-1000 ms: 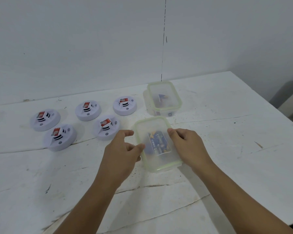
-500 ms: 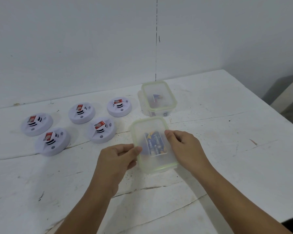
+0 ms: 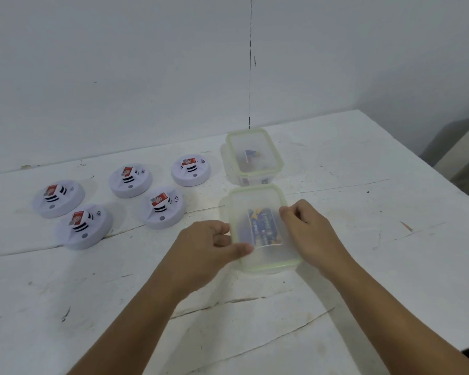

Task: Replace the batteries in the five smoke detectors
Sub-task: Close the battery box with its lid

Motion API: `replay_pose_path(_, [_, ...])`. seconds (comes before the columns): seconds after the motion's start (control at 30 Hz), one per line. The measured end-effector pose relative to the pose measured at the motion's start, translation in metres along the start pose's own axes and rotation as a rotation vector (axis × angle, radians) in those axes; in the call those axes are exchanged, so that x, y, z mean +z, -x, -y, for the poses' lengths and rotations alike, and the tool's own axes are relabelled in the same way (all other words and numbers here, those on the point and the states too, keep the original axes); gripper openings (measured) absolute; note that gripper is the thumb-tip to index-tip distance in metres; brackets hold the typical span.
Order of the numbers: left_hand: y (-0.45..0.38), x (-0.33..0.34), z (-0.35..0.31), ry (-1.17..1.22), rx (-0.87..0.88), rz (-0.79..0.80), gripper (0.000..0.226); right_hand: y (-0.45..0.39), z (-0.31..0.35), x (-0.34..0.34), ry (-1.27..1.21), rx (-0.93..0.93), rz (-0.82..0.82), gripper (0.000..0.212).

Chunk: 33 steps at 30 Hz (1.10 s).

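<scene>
- Head view: five smoke detectors point(image 3: 161, 207) lie at the counter's point(image 3: 363, 239) left.
- Two lidded clear containers: far container point(image 3: 252, 155), near container point(image 3: 263, 228) showing blue batteries point(image 3: 264, 228).
- Two hands: left hand point(image 3: 206, 247) and right hand point(image 3: 306, 226) pinch the near container's lid edges.

A white table point(image 3: 363, 239) fills the lower part of the view. Its surface has cracks, scratches and small dark marks. Behind it stands a white wall point(image 3: 119, 63) with a thin dark vertical line. At the far right there is a grey, blurred object point(image 3: 460, 155).
</scene>
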<state>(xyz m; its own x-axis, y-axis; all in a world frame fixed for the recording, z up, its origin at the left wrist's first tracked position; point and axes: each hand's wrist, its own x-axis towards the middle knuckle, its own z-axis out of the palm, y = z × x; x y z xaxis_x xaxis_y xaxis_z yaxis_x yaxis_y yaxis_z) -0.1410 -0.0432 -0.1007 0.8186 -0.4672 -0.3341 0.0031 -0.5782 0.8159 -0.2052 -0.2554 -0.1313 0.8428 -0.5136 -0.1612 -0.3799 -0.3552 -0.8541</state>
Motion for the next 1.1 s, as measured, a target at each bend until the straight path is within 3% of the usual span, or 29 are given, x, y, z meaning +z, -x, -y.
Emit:
replay_pose_path(0.13, [-0.009, 0.011, -0.019, -0.092, 0.0, 0.118, 0.066, 0.002, -0.013, -0.026, 0.021, 0.029, -0.042, 0.028])
replay_pose_path(0.33, [-0.037, 0.049, -0.052, -0.065, 0.05, 0.176, 0.075, 0.0, -0.032, -0.062, 0.0, 0.067, -0.197, 0.027])
replay_pose_path(0.43, [-0.058, 0.069, -0.067, 0.024, 0.118, 0.068, 0.073, -0.014, -0.034, -0.08, -0.028, 0.062, -0.283, 0.022])
replay_pose_path(0.57, [-0.058, 0.08, -0.072, -0.086, 0.332, -0.116, 0.054, -0.025, -0.032, -0.088, -0.09, 0.046, -0.316, 0.03])
replay_pose_path(0.7, [-0.048, 0.077, -0.056, -0.217, 0.396, 0.036, 0.072, -0.027, -0.037, -0.082, -0.133, 0.003, -0.326, 0.029])
replay_pose_path(0.8, [-0.058, 0.073, -0.056, -0.255, 0.388, 0.077, 0.066, -0.036, -0.04, -0.08, -0.177, -0.017, -0.373, 0.026])
replay_pose_path(1.0, [-0.092, 0.093, -0.072, -0.507, 0.577, -0.181, 0.046, -0.067, -0.036, -0.094, -0.166, -0.037, -0.357, 0.02])
replay_pose_path(1.1, [-0.112, 0.108, -0.079, -0.596, 0.663, -0.371, 0.03, -0.08, -0.03, -0.096, -0.135, -0.069, -0.301, 0.031])
